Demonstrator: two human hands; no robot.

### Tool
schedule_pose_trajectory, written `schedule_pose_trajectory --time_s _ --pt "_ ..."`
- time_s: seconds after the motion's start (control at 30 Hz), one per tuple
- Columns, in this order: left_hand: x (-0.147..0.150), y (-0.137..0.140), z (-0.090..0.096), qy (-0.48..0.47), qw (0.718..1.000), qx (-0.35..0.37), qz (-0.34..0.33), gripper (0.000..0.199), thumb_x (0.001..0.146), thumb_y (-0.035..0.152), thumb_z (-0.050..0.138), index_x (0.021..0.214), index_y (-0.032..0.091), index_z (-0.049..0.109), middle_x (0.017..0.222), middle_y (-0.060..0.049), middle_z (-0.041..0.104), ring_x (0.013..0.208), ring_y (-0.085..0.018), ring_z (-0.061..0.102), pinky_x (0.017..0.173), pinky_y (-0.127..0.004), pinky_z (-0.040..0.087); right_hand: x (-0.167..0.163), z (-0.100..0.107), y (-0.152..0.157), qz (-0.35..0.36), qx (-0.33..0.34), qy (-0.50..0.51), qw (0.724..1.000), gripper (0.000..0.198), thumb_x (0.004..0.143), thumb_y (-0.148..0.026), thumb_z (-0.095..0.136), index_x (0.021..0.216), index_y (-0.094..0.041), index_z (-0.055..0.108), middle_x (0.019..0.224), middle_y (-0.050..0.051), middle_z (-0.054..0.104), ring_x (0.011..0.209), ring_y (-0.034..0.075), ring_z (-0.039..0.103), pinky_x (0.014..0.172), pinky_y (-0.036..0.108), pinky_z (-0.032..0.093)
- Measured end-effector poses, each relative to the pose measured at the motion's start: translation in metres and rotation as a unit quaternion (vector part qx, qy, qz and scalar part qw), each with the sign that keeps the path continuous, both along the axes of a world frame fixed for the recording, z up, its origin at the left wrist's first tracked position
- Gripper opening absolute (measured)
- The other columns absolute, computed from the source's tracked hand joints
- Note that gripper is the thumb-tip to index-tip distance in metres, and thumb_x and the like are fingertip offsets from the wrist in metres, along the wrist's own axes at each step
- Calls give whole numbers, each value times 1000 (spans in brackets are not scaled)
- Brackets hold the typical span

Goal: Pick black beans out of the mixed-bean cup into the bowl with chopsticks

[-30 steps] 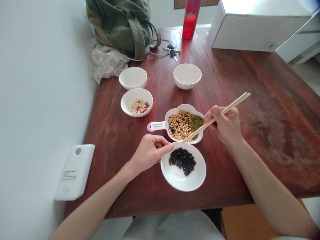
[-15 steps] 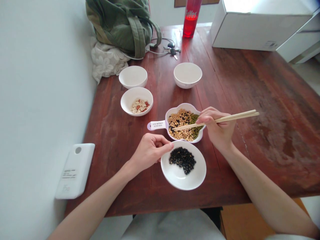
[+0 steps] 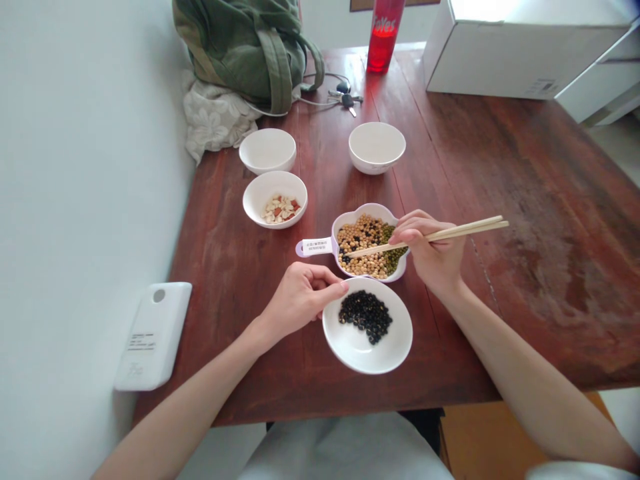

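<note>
Head cam, wht rnd bowl [image 3: 367,361] w/ blk beans [image 3: 366,312], slim chopsticks [image 3: 473,229]

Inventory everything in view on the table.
Near bowl with black beans: one, white, front edge
Bean dish: one, white and lilac, beyond
Chopsticks: two, pale, over dish
Second bowl with nut-like pieces: one, white, left
Other bowls: two, white, farther back
Bag: one, green, far left
Cloth: one, pale patterned, beside bag
Keys: several, black and silver, beside bag
Cable: count unclear, pale, beside bag
Bottle: one, red, far edge
Box: one, white, far right
Device: one, white, left edge
Left hand: one, on near bowl's rim
Right hand: one, holding chopsticks
</note>
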State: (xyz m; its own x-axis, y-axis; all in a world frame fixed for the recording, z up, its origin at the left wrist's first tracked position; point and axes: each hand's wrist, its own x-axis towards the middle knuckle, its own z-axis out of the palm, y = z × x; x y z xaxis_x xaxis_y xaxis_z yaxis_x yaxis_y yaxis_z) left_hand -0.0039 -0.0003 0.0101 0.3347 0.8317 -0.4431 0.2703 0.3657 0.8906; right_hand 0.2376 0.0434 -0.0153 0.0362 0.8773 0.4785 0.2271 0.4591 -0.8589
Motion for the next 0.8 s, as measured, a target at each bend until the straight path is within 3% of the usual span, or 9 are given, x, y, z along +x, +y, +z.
schedule_pose_trajectory --time_s 0.23,0.5,0.6,0.8 --pt "0 0 1 0 1000 0 3 25 84 35 76 78 10 76 47 1 60 36 -5 44 35 -14 32 -2 -2 2 -21 -46 55 997 33 87 -42 70 60 -25 77 62 3 68 67 17 62 61 31 47" --pt "0 0 0 3 1000 4 3 26 83 37 76 79 11 76 48 1 61 36 -5 44 36 -15 33 1 -1 4 -20 -34 72 997 43 87 -54 67 58 -24 75 60 4 66 63 18 61 61 33 46" --pt "0 0 0 4 1000 4 5 27 83 37 77 78 11 76 48 1 61 36 -5 44 36 -15 33 0 -1 3 -27 -6 48 998 36 88 -50 69 61 -26 76 60 3 68 67 19 62 67 36 50" --pt "0 0 0 5 1000 1 3 26 83 35 77 78 10 76 47 1 60 36 -5 44 35 -14 31 -1 1 0 40 4 39 998 34 90 -41 69 60 -26 75 57 2 68 66 20 62 69 38 52"
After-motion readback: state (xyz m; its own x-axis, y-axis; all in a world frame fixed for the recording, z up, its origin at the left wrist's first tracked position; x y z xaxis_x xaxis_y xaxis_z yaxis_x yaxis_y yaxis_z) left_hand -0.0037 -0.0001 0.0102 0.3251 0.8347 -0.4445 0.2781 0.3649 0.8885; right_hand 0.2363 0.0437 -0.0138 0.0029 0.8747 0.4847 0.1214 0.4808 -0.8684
